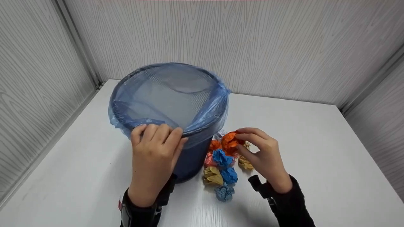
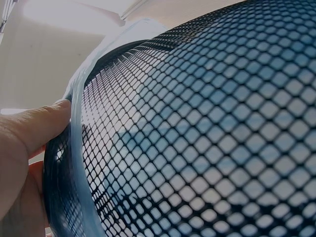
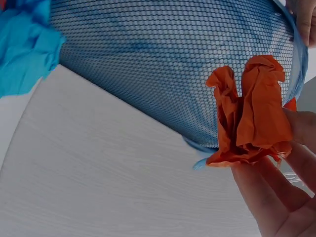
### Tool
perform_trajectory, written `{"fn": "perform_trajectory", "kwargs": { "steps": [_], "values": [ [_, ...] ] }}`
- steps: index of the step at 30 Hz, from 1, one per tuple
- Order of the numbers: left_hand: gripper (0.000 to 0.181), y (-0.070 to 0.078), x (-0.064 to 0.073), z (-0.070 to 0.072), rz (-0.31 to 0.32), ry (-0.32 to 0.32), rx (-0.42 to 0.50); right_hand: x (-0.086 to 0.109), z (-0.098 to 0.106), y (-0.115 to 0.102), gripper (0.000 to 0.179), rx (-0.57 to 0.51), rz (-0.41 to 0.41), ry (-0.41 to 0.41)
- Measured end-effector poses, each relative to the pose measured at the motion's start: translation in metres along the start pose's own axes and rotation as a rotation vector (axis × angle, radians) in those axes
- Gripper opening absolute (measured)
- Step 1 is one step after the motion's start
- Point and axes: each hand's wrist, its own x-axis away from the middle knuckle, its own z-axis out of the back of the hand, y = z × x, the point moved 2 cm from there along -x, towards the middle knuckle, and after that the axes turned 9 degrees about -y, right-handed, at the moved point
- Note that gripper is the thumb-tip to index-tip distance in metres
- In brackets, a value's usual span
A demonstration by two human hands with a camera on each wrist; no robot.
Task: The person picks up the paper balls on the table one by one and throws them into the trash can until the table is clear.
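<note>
A mesh wastebasket [image 1: 191,165] stands left of centre, lined with a thin blue plastic bag [image 1: 217,105] folded over its rim. My left hand [image 1: 154,157] grips the near rim through the bag; in the left wrist view the thumb [image 2: 42,123] lies against the mesh side. Between the thumb and fingers of my right hand [image 1: 265,154] is a crumpled orange paper ball [image 3: 254,111], held up just right of the basket and below its rim height. Under it lies a heap of crumpled paper balls, among them a bright blue one [image 1: 222,158] and a yellow-brown one [image 1: 213,176].
Lower in the heap are another blue ball [image 1: 229,175] and a grey-blue one [image 1: 224,192]. A second orange ball [image 1: 215,145] and a pink one [image 1: 210,160] rest against the basket side. White wood-grain panels [image 1: 252,47] enclose the white table [image 1: 315,151].
</note>
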Motion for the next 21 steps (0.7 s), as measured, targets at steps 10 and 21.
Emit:
{"fn": "perform_trajectory", "kwargs": {
  "steps": [10, 21],
  "values": [
    [0.018, 0.001, 0.000, 0.001, 0.003, 0.001, -0.028, -0.020, -0.016, -0.034, 0.018, -0.173, 0.137, 0.210],
    [0.019, 0.002, -0.001, 0.001, 0.004, 0.000, -0.035, -0.025, -0.008, -0.053, 0.019, -0.424, 0.328, 0.539]
  ]
}}
